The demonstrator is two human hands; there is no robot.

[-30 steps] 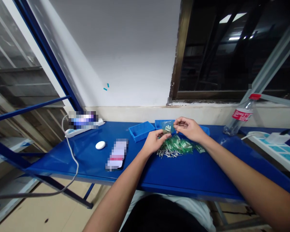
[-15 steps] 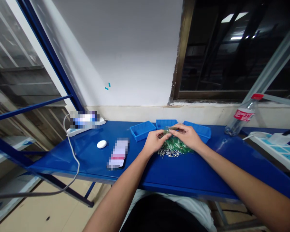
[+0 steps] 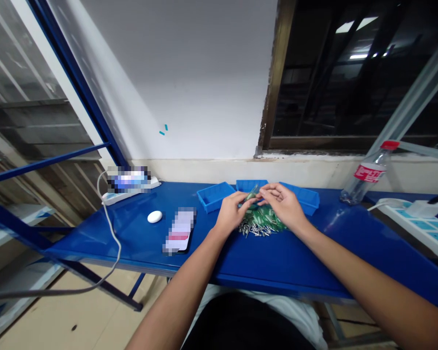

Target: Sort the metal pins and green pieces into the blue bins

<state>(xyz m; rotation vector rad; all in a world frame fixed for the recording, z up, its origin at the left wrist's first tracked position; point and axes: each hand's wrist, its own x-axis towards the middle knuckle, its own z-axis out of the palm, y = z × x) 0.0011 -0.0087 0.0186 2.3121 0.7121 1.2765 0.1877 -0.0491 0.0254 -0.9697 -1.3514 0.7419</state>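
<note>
My left hand [image 3: 234,212] is closed, its thumb and fingers gripping a small green translucent piece [image 3: 254,190] that sticks up from the fingertips. My right hand [image 3: 285,203] is pinched close beside it, fingertips nearly meeting those of the left; anything between them is too small to make out. Below both hands lies a heap of green translucent pieces [image 3: 264,218]. Along the heap's near side are many thin silvery metal pins [image 3: 257,229], possibly rivets. My hands partly cover the heap.
Three blue plastic bins [image 3: 216,196] stand behind the hands on the blue table [image 3: 277,262]. To the left are a phone [image 3: 180,231], a white oval object [image 3: 155,217] and a power strip [image 3: 111,198]. A bottle [image 3: 367,174] and another power strip [image 3: 423,226] are at right.
The green piece now stands upright in my left fingers. My right hand has shifted slightly, and its fingertips have drawn back from the piece. The view has barely moved.
</note>
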